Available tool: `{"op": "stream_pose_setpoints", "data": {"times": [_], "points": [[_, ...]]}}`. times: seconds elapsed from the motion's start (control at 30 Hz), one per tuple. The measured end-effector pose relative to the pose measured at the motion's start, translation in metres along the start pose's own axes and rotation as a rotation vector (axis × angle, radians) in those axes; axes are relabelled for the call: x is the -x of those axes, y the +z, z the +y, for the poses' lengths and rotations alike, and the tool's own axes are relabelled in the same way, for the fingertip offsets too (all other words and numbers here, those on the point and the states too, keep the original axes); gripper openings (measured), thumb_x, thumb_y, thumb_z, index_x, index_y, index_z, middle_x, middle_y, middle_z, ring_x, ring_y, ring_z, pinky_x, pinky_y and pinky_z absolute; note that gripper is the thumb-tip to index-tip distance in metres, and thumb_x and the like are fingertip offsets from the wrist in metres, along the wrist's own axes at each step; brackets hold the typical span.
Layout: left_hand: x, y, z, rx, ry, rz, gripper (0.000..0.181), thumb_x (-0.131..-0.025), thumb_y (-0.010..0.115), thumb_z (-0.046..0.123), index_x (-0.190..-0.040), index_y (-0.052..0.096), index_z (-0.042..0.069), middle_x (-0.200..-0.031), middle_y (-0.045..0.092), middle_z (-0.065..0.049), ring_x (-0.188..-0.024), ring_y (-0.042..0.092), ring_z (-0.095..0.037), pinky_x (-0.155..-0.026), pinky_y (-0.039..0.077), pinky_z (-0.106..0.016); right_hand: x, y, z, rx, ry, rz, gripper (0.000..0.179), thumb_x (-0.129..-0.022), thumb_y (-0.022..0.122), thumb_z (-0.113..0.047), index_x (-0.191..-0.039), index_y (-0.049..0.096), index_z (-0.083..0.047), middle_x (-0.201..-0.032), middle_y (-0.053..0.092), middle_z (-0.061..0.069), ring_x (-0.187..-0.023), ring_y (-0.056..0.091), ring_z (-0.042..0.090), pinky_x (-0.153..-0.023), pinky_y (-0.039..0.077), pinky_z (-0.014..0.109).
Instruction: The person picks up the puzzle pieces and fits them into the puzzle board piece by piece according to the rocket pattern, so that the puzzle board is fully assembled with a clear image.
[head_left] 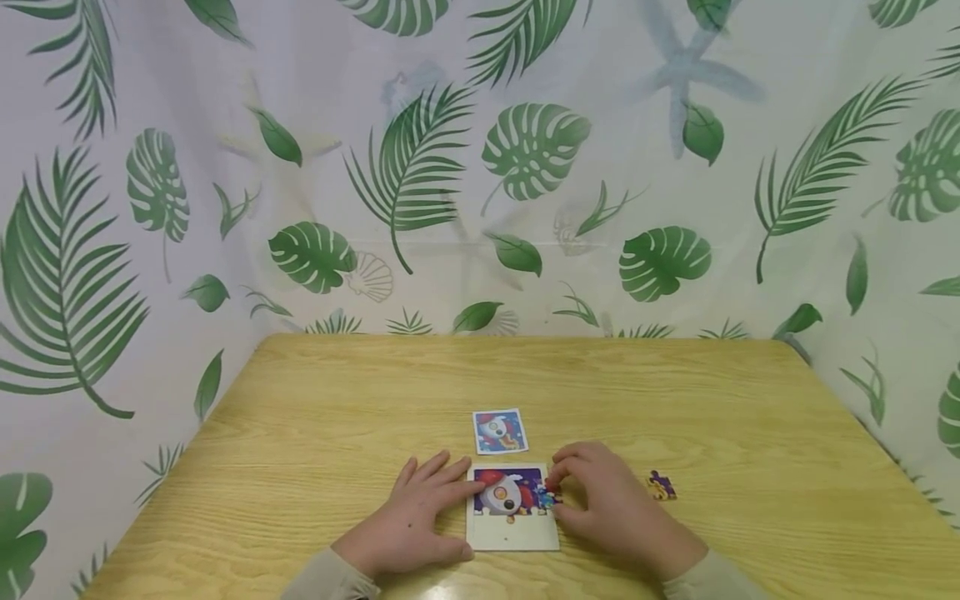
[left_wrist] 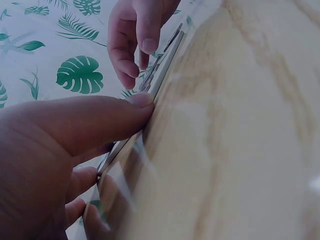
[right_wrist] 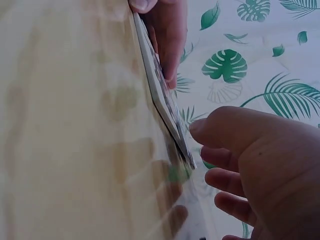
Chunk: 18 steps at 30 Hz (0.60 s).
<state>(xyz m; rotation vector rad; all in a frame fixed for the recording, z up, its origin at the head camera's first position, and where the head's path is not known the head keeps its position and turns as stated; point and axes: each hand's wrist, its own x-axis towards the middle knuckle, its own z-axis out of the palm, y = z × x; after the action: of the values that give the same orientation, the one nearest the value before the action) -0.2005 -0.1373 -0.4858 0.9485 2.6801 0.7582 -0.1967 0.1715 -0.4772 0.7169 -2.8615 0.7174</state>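
Observation:
A white puzzle board (head_left: 513,538) lies on the table, its upper part filled with a picture of a white character in red on purple. My left hand (head_left: 423,515) lies along its left side, fingers spread; the index fingertip rests on the picture and the thumb (left_wrist: 135,107) is at the near corner. At the board's right edge my right hand (head_left: 611,504) pinches a blue and purple puzzle piece (head_left: 547,497) between thumb and index finger. That piece overlaps the picture's right side in the head view. From the right wrist, the right thumb (right_wrist: 202,127) appears beside the board's edge.
Another loose purple and yellow puzzle piece (head_left: 662,485) lies on the wooden table (head_left: 360,392), right of the right hand. A small reference picture card (head_left: 500,432) sits just beyond the board. A leaf-printed curtain (head_left: 450,275) hangs behind the table's far edge.

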Motion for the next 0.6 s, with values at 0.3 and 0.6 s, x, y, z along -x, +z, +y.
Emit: {"op": "stream_pose_setpoints", "data": {"times": [0.3, 0.6], "points": [[-0.0006, 0.0015, -0.0002, -0.003, -0.003, 0.000, 0.079, -0.081, 0.074, 0.056, -0.152, 0.049, 0.031, -0.165, 0.027, -0.001, -0.153, 0.012, -0.032, -0.117, -0.004, -0.064, 0.0026, -0.0011, 0.0078, 0.046, -0.018, -0.005, 0.021, -0.080, 0.083, -0.032, -0.098, 0.073, -0.027, -0.127, 0.062, 0.000, -0.127, 0.050, 0.027, -0.111, 0.037, 0.053], [-0.0015, 0.0014, -0.0009, -0.006, -0.005, 0.000, 0.078, -0.081, 0.074, 0.056, -0.151, 0.049, 0.031, -0.165, 0.028, -0.001, -0.153, 0.012, -0.032, -0.117, -0.004, -0.064, -0.0003, -0.0008, 0.0019, 0.055, -0.041, 0.021, 0.020, -0.079, 0.083, -0.032, -0.095, 0.072, -0.027, -0.125, 0.061, -0.001, -0.127, 0.050, 0.027, -0.111, 0.037, 0.053]]}}
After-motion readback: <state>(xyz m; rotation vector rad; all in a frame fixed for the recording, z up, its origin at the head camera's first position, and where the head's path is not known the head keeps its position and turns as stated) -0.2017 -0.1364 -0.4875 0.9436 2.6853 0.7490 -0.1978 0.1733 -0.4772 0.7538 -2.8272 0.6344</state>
